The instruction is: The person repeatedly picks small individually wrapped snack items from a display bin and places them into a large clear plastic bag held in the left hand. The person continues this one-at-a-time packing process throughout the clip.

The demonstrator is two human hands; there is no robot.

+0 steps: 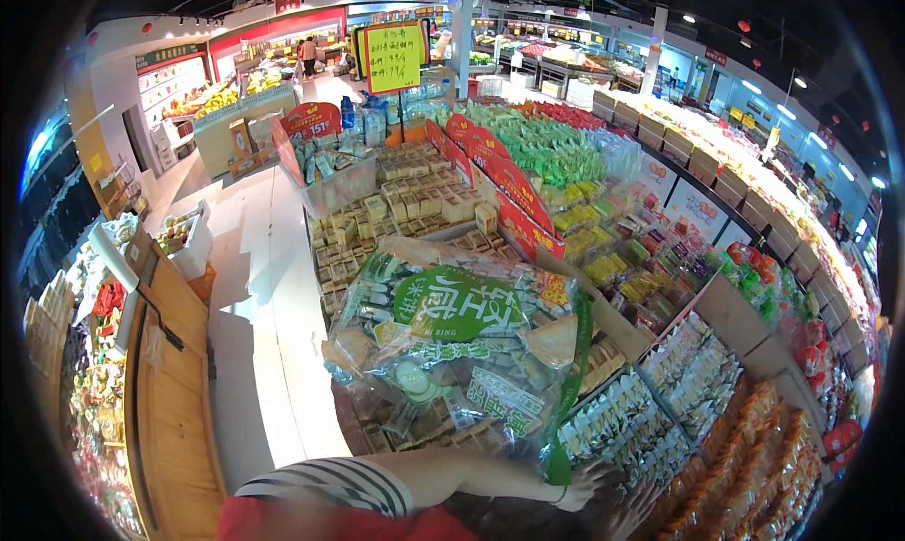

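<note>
My left hand (584, 486) reaches in from the left, below a striped sleeve and a red garment. Its fingers are spread at the near edge of small white-and-blue snack packets (622, 421) standing in rows. Close by on the right is my right hand (631, 507), dim and blurred, its fingers stretched out towards the same packets. Nothing shows in either hand. A large clear plastic bag (459, 272) with green print lies above my left forearm, over rows of small beige packages (385, 219). The bag's green edge strip (560, 463) hangs beside my left wrist.
Orange-wrapped snacks (742, 463) fill the bin at the near right. Red cardboard price signs (520, 194) stand between sections. A yellow handwritten sign (393, 57) rises behind. To the left are a floor aisle (276, 279) and a wooden-sided stand (173, 399). A person (308, 55) stands far back.
</note>
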